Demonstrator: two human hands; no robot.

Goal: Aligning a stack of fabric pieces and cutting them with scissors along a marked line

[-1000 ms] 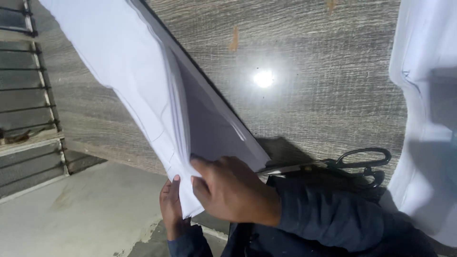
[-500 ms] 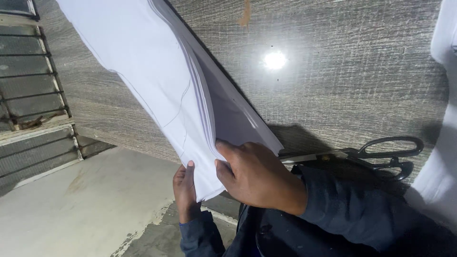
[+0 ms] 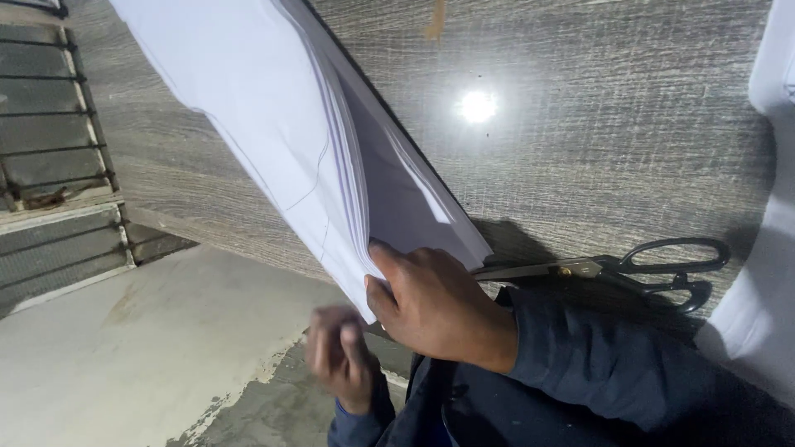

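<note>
far left: a metal grille (image 3: 50, 124) and a bare concrete floor (image 3: 141, 348) below the tabletop's (image 3: 596, 141) near edge.

stack of white sheets (image 3: 273, 141): lifted and tilted, running from the upper left down to the tabletop's near edge, its layers fanned apart at the lower corner. the low end hangs just past the near edge.

left hand (image 3: 341, 352): blurred, below the stack's lower corner, off the table over the floor. fingers curled loosely; cannot tell whether they touch the sheets.

right hand (image 3: 435, 302): at the stack's lower corner, thumb tucked in between the layers, fingers pressed together against the outer face, pinching a bundle of sheets. dark sleeve (image 3: 613, 364) runs off toward the lower right.

scissors (image 3: 629, 266): black handles, lying flat near the tabletop's near edge, just right of the right hand, blades pointing toward the stack.

right edge: more white fabric or paper (image 3: 762, 273) lying on the tabletop, partly cut off by the frame.
</note>
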